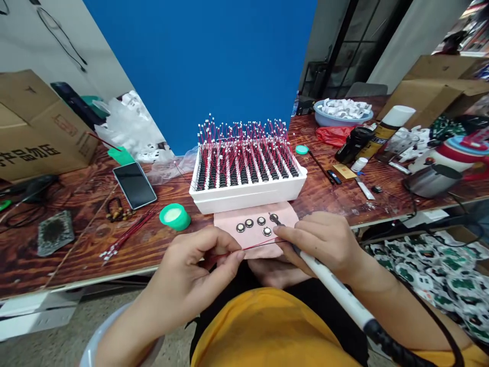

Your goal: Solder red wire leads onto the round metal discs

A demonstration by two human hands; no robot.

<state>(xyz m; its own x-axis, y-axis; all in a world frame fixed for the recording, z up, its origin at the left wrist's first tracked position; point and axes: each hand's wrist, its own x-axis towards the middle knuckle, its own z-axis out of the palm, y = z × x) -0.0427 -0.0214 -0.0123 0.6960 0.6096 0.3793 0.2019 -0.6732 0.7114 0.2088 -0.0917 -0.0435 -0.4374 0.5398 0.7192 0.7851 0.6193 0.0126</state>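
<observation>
Your left hand (194,260) pinches a thin red wire (252,246) over the pink cloth (255,213). Your right hand (324,244) grips a white pen tool (336,288) tight, its tip by the little round buttons (249,223).

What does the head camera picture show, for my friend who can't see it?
A left hand pinches a thin red wire while the right hand holds a white pen-like tool over small round metal parts on a pink cloth, before a white tray of wired parts.
</observation>
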